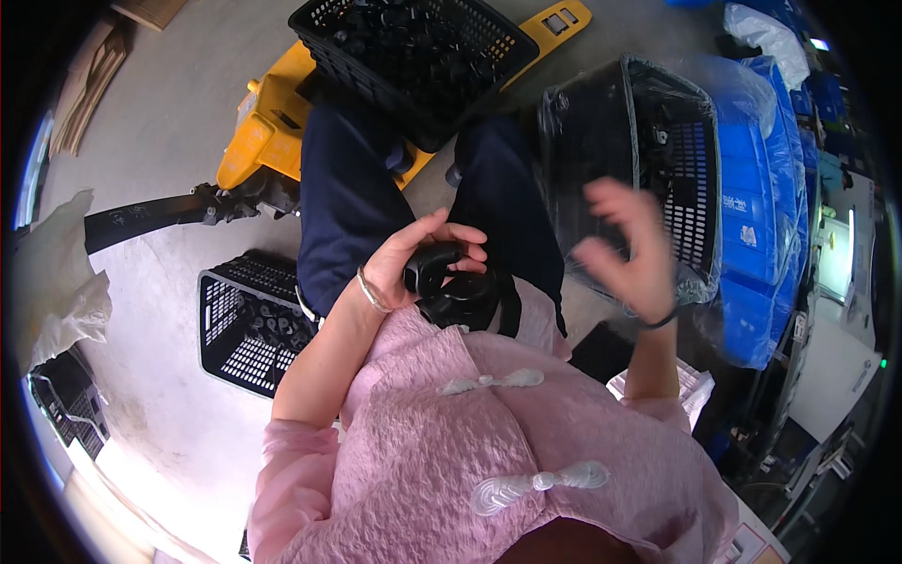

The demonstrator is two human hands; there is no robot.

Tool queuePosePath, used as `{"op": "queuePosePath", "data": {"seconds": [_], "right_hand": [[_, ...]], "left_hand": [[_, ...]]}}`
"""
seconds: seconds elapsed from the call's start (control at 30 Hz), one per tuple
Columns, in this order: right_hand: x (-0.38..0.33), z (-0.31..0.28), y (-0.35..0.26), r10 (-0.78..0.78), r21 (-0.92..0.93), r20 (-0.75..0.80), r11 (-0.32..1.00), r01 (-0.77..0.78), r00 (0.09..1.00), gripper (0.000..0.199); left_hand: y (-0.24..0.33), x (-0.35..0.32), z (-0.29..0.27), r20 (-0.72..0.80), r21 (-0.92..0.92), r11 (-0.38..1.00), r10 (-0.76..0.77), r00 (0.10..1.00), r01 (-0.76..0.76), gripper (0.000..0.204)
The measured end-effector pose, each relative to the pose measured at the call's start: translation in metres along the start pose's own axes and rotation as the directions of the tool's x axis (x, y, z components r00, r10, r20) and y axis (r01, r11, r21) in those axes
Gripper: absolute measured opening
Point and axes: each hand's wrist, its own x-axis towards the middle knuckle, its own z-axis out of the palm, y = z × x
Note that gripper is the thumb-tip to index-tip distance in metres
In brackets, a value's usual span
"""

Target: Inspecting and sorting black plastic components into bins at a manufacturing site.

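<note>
black curved piece (418,273) | smooth, shiny, hook-like bend | cradled in left hand (396,256) | above lap

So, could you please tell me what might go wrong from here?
The black piece sits in the left hand alone, so it might slip onto the lap or floor.
The right hand, blurred and with fingers spread, overlaps the film-wrapped crate in view; if it is truly close, it could snag the plastic.
The legs are near the yellow pallet truck, so a foot could bump it.
</note>
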Motion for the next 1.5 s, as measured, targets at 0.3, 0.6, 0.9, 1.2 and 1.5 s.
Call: {"op": "queuePosePath", "data": {"seconds": [0.3, 0.6, 0.9, 1.2, 1.5], "right_hand": [[0.013, 0.092, 0.004, 0.169, 0.816, 0.371, 0.409, -0.408, 0.913, 0.031], [0.014, 0.087, 0.006, 0.132, 0.536, 0.259, 0.805, -0.256, 0.957, 0.03], [0.051, 0.086, 0.016, 0.053, 0.643, 0.577, 0.586, -0.493, 0.815, 0.021], [0.035, 0.079, 0.028, 0.3, 0.775, 0.51, 0.246, -0.582, 0.806, 0.022], [0.01, 0.074, -0.001, -0.195, 0.328, 0.123, 0.933, 0.145, 0.973, 0.025]], "left_hand": [[-0.005, -0.003, -0.01, -0.098, -0.126, 0.974, 0.178, 0.979, -0.19, 0.035], [-0.011, 0.002, -0.001, -0.087, 0.201, 0.935, 0.313, 0.946, -0.291, 0.019], [-0.008, -0.001, -0.003, -0.059, 0.477, 0.865, 0.206, 0.977, -0.154, 0.024], [-0.009, 0.001, -0.011, -0.039, 0.297, 0.928, 0.247, 0.968, -0.224, 0.023], [-0.005, -0.001, -0.006, -0.038, 0.081, 0.975, 0.212, 0.976, -0.209, 0.026]]}}
